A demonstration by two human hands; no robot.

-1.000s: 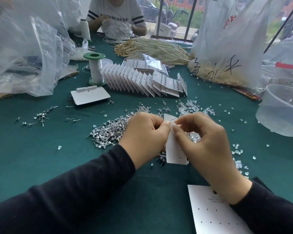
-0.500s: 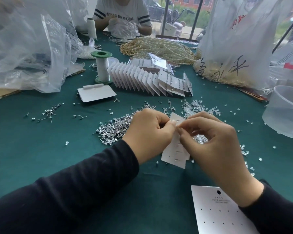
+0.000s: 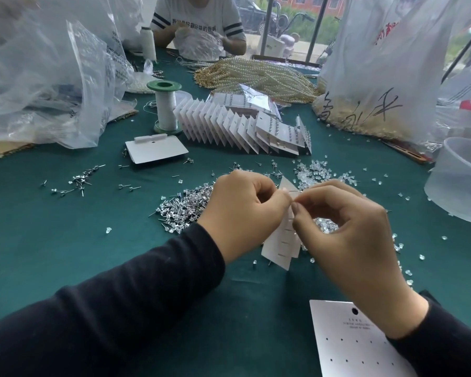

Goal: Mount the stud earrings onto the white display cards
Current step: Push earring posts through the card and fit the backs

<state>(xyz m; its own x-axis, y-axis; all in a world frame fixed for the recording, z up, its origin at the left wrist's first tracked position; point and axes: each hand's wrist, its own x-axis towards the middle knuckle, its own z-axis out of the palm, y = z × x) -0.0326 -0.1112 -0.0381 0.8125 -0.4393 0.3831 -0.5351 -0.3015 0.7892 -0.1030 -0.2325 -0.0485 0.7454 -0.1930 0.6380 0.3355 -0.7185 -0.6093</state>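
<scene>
Change: over the past second the held card [image 3: 280,240] has tipped from near upright to a slant, its lower corner swinging toward 7 o'clock. The hands have hardly shifted.
Left hand [image 3: 242,213]: fingers curled, thumb and forefinger pinching the card's upper part from the 9 o'clock side.
Right hand [image 3: 348,240]: thumb and forefinger nipped together against the same upper part, touching the left thumb. Whether a stud lies between them is too small to tell.
Card: lifted off the green cloth [image 3: 52,240] between both hands, with short pin shafts showing in rows on its face.
Stud earrings [image 3: 185,208]: a silver heap on the cloth at 9 o'clock, just beside the left hand, with strays scattered well out the same way.
Clear backs [image 3: 316,172]: loose pile at 12 o'clock, with more beneath and beyond the right hand.
Blank card [image 3: 346,346]: flat at 5 o'clock, partly under the right sleeve.
Finished cards [image 3: 229,126]: a leaning row at 12 o'clock, with a flat card [image 3: 155,151] and a green-capped spool [image 3: 166,107] toward 11.
Beyond: pearl strands [image 3: 256,77] at 12, a plastic tub [image 3: 462,180] at 3, and a second person [image 3: 199,20] seated at the far side.
</scene>
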